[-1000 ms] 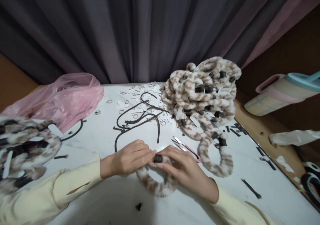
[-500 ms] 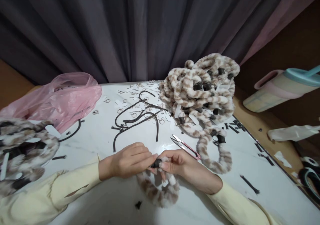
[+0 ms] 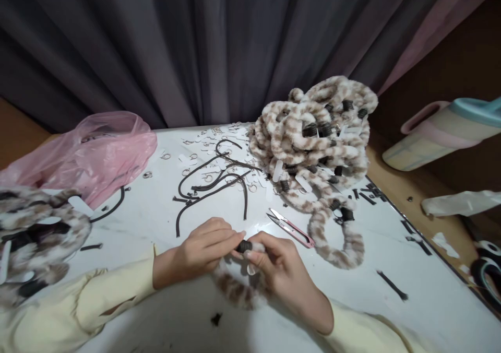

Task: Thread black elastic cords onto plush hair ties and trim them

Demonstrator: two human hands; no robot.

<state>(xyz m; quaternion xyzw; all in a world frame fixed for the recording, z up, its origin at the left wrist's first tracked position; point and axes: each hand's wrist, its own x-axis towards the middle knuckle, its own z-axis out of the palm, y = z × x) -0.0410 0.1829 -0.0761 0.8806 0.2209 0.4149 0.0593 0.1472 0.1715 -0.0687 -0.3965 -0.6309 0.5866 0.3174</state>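
Between my hands is a fluffy white-and-brown ring [image 3: 239, 289] with a dark cord binding [image 3: 245, 246] wrapped round it. My left hand [image 3: 209, 246] is closed on the ring's left side, fingers pressed against the binding. My right hand [image 3: 279, 267] pinches the plush just right of the binding, thumb near the dark cord. A small pale tag [image 3: 251, 270] shows under the right fingers; the fingertips beneath are partly hidden. Thread snips with pink handles [image 3: 291, 228] lie on the table just beyond my right hand.
Dark cords [image 3: 211, 183] and small metal rings lie ahead. A heap of similar plush rings [image 3: 313, 133] stands back right. More plush rings [image 3: 47, 227] and a pink plastic bag [image 3: 105, 149] are at left. A tumbler [image 3: 438, 139] stands right, near cord scraps [image 3: 391, 285].
My right hand has turned and shifted slightly down and left on the plush ring. The ring's hanging loop has moved up a little. Both hands keep hold of it.
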